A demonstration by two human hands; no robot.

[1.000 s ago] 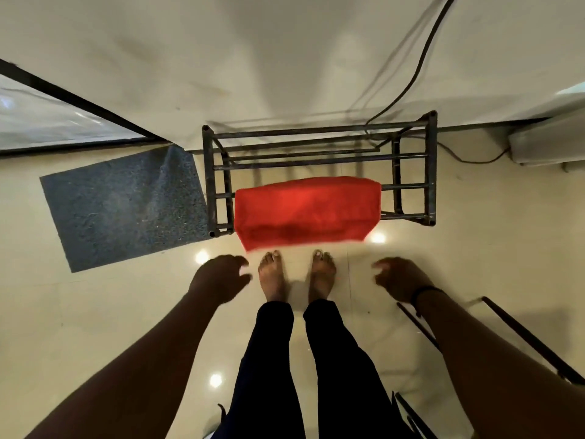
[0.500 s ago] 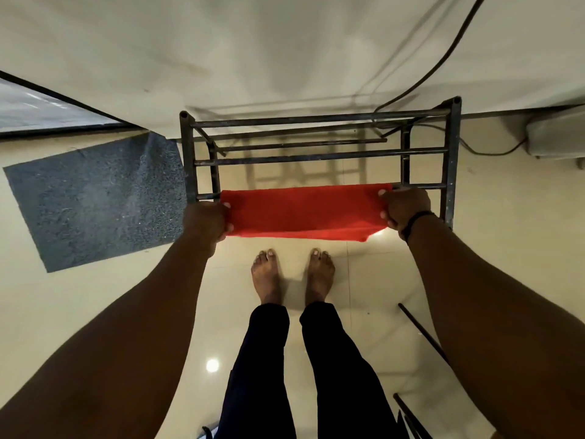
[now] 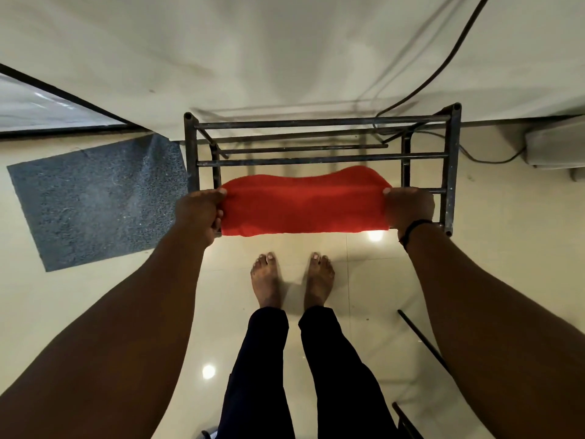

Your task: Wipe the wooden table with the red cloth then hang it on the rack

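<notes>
A red cloth (image 3: pixel 304 204) lies stretched across the front bars of a dark metal rack (image 3: pixel 319 160) that stands against the wall. My left hand (image 3: pixel 199 213) pinches the cloth's left end, thumb on top. My right hand (image 3: pixel 408 207), a black band at its wrist, grips the right end. The cloth's back edge bulges up and away from me, most on the right. No wooden table is in view.
A grey doormat (image 3: pixel 95 201) lies on the tiled floor left of the rack. A black cable (image 3: pixel 443 64) runs down the wall behind the rack. My bare feet (image 3: pixel 291 280) stand just before it. Thin black bars (image 3: pixel 421 340) slant at the lower right.
A second ago both hands hung free below the draped cloth. They then reached up and took its two ends, and its back edge has since lifted into a hump.
</notes>
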